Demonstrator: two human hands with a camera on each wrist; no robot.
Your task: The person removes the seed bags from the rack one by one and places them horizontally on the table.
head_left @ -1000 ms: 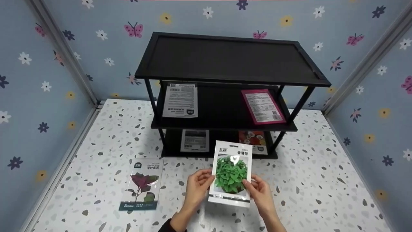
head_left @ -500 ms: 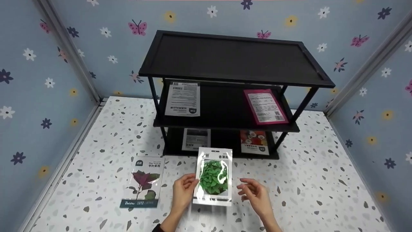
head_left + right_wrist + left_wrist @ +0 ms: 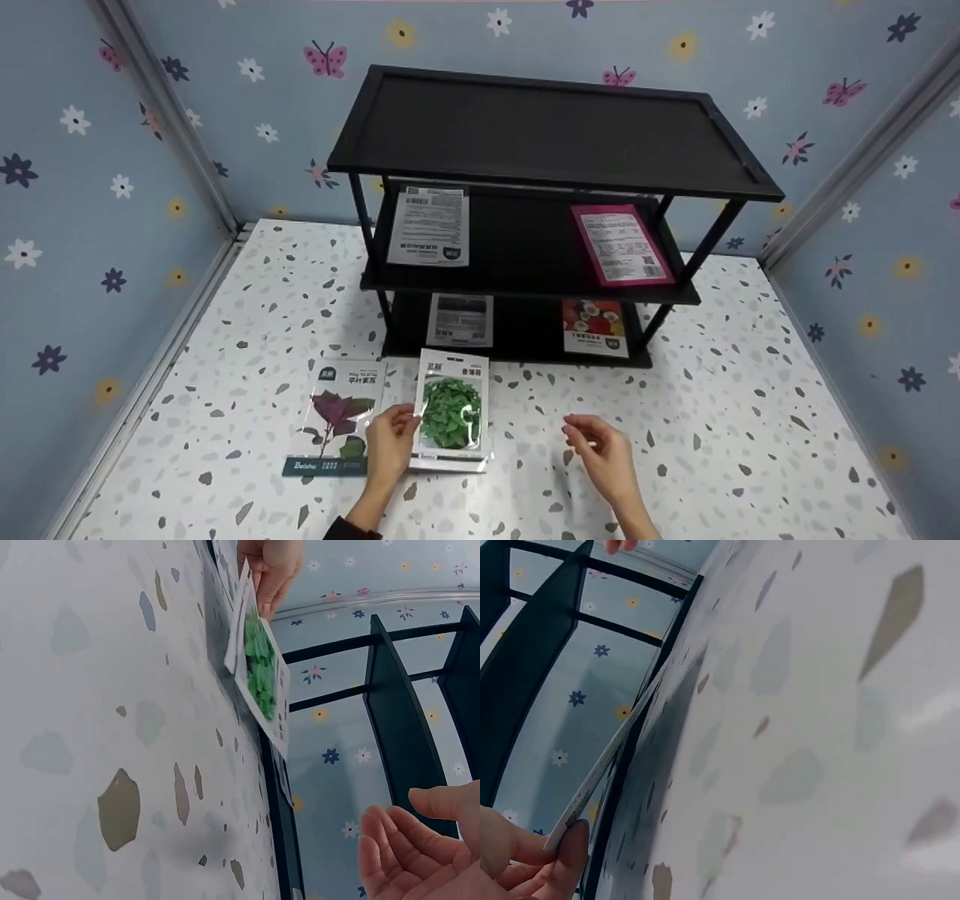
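My left hand (image 3: 390, 444) pinches the left edge of the green packet (image 3: 452, 409), which sits on the bench (image 3: 712, 427) with its near end down and the rest tilted slightly up, as the right wrist view shows. It lies just right of the purple packet (image 3: 336, 417), which is flat on the bench, and just in front of the black shelf (image 3: 540, 135). My right hand (image 3: 604, 454) hovers apart to the right, fingers loosely curled, holding nothing. On the shelf's middle tier sit a white packet (image 3: 429, 225) and a pink packet (image 3: 621, 244); two more packets sit on the bottom tier.
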